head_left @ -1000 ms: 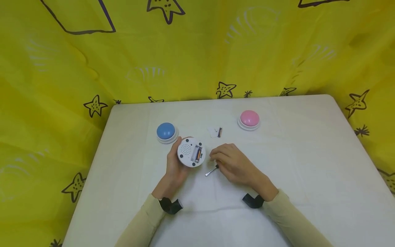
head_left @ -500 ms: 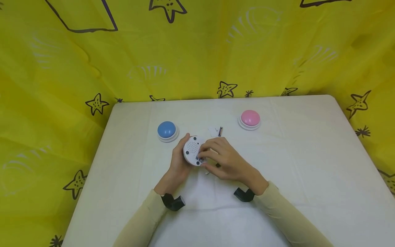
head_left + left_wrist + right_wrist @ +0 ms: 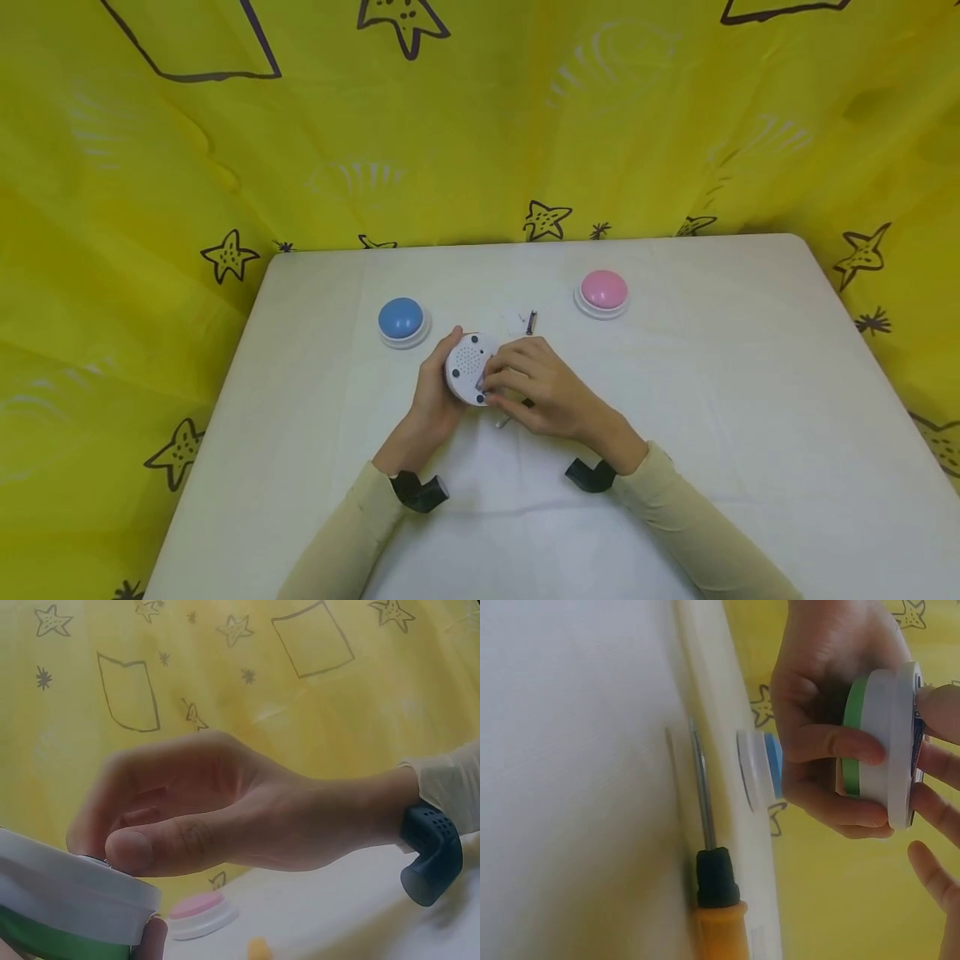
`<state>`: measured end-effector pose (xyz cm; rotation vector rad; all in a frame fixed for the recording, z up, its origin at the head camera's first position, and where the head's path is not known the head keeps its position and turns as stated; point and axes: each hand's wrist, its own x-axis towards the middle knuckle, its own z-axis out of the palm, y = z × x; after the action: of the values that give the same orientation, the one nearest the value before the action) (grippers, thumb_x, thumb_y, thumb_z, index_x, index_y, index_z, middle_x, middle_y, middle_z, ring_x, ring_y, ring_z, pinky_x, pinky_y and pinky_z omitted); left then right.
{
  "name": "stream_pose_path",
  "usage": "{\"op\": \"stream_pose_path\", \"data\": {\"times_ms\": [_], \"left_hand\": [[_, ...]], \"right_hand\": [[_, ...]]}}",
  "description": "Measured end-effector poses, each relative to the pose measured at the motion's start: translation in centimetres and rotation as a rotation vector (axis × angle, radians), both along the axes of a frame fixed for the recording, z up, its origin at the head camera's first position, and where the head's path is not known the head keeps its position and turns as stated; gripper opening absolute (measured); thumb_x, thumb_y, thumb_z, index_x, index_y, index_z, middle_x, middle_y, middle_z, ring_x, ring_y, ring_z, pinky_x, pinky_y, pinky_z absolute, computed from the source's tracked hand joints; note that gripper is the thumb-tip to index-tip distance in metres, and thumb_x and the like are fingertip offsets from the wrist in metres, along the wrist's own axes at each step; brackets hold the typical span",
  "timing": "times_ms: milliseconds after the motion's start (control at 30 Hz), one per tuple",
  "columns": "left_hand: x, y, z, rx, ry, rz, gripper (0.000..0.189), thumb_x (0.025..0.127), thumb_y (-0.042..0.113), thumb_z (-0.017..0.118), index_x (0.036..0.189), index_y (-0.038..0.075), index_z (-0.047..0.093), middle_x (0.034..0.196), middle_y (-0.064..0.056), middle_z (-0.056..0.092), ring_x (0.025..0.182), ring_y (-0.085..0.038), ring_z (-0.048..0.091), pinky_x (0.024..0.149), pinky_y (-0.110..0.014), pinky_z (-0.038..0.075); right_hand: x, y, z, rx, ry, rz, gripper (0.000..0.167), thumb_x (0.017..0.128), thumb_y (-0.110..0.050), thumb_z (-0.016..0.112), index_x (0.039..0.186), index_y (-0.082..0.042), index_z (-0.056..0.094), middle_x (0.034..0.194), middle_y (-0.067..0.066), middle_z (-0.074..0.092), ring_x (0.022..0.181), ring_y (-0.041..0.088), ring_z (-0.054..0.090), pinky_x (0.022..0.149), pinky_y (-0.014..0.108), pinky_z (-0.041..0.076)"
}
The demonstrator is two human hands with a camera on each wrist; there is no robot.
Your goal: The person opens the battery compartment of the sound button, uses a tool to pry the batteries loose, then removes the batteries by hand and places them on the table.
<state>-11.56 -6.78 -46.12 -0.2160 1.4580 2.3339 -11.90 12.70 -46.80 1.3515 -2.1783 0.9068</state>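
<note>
My left hand (image 3: 433, 387) grips a round push-button buzzer (image 3: 467, 360), turned so its white underside with dark feet and speaker holes faces up. Its green top (image 3: 852, 739) shows in the right wrist view. The right hand (image 3: 551, 390) is bent over the battery compartment, which its fingers mostly hide. Between its thumb and fingertips a dark battery (image 3: 918, 739) shows in part, pinched at the underside. Beneath the right hand lies a screwdriver (image 3: 721, 926) with an orange and black handle.
A loose battery (image 3: 532, 322) lies beyond the right hand, beside a small pale piece (image 3: 513, 321). One blue-topped buzzer (image 3: 401, 317) stands at the left and a pink-topped one (image 3: 603, 290) farther right. A yellow patterned curtain (image 3: 480, 125) hangs behind the white table (image 3: 750, 375).
The right hand has come left from beside the buzzer onto its battery compartment and stays there. The left hand has shifted the buzzer slightly right.
</note>
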Motion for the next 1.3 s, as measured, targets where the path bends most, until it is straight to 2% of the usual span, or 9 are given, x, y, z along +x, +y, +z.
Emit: {"op": "stream_pose_path", "data": {"times_ms": [167,300,467,600,767,900,1033,1167,1300], "left_hand": [[-0.1,-0.1,-0.3,-0.01,-0.018,0.0,0.058,0.107,0.05,0.04,0.144,0.006,0.048,0.118,0.003,0.058,0.105,-0.014,0.056,0.092,-0.03,0.045],[-0.1,-0.2,-0.3,-0.008,-0.029,-0.014,0.062,0.106,0.051,0.041,0.15,0.007,0.044,0.122,0.004,0.057,0.108,-0.013,0.056,0.095,-0.029,0.045],[-0.3,-0.6,-0.2,0.061,-0.048,-0.051,0.068,0.106,0.051,0.042,0.157,0.007,0.034,0.127,0.003,0.054,0.114,-0.014,0.054,0.096,-0.027,0.048],[-0.4,-0.8,-0.2,0.081,-0.057,-0.044,0.065,0.107,0.046,0.042,0.158,0.009,0.033,0.129,0.003,0.054,0.118,-0.014,0.053,0.1,-0.027,0.047],[-0.6,-0.8,-0.5,0.071,-0.066,-0.042,0.064,0.107,0.046,0.044,0.158,0.009,0.034,0.13,0.003,0.055,0.12,-0.014,0.053,0.103,-0.028,0.044],[-0.6,-0.8,-0.7,0.053,-0.077,-0.03,0.065,0.107,0.047,0.044,0.16,0.01,0.033,0.132,0.003,0.054,0.124,-0.014,0.051,0.108,-0.031,0.039],[-0.6,-0.7,-0.9,0.061,-0.104,-0.008,0.066,0.106,0.046,0.045,0.162,0.014,0.03,0.142,0.0,0.048,0.134,-0.018,0.043,0.119,-0.038,0.027],[-0.6,-0.7,-0.9,0.062,-0.116,-0.001,0.068,0.106,0.046,0.047,0.164,0.018,0.028,0.15,-0.002,0.044,0.143,-0.021,0.037,0.128,-0.046,0.015],[-0.6,-0.9,-0.9,0.057,-0.108,0.004,0.066,0.106,0.046,0.047,0.163,0.018,0.03,0.146,-0.001,0.048,0.143,-0.022,0.038,0.129,-0.047,0.014]], "right_hand": [[0.1,0.0,-0.3,-0.02,-0.01,0.012,0.016,0.093,-0.02,0.078,0.107,-0.012,0.076,0.109,0.0,0.075,0.112,0.021,0.061,0.105,0.041,0.045],[0.1,0.1,-0.3,-0.033,-0.032,0.032,0.018,0.09,-0.016,0.08,0.108,-0.013,0.076,0.111,-0.001,0.075,0.112,0.021,0.06,0.105,0.041,0.045],[0.2,0.4,-0.1,-0.029,-0.09,0.078,0.032,0.084,-0.006,0.083,0.114,-0.015,0.077,0.117,0.0,0.073,0.116,0.02,0.059,0.106,0.037,0.046],[0.1,0.4,-0.1,-0.038,-0.094,0.095,0.031,0.086,-0.002,0.081,0.114,-0.015,0.077,0.117,0.002,0.071,0.116,0.02,0.059,0.105,0.036,0.047],[-0.1,0.3,-0.5,-0.15,-0.142,0.115,0.031,0.085,0.004,0.08,0.113,-0.009,0.076,0.116,0.006,0.07,0.114,0.022,0.06,0.105,0.028,0.047],[-0.1,0.2,-0.9,-0.295,-0.301,0.089,0.033,0.085,0.011,0.077,0.114,-0.004,0.074,0.114,0.01,0.071,0.111,0.021,0.063,0.103,0.022,0.05],[-0.1,0.5,-1.1,-0.412,-0.525,-0.021,0.03,0.09,0.011,0.072,0.117,-0.002,0.07,0.114,0.012,0.072,0.109,0.011,0.065,0.099,0.02,0.053],[-0.4,1.1,-1.0,-0.556,-0.761,-0.123,0.027,0.098,0.003,0.067,0.124,0.002,0.066,0.116,0.009,0.071,0.104,0.006,0.067,0.094,0.02,0.056],[-1.3,2.0,-0.7,-0.681,-0.933,-0.215,0.03,0.103,-0.009,0.064,0.13,0.003,0.062,0.11,0.002,0.07,0.094,0.011,0.07,0.086,0.022,0.06]]}}
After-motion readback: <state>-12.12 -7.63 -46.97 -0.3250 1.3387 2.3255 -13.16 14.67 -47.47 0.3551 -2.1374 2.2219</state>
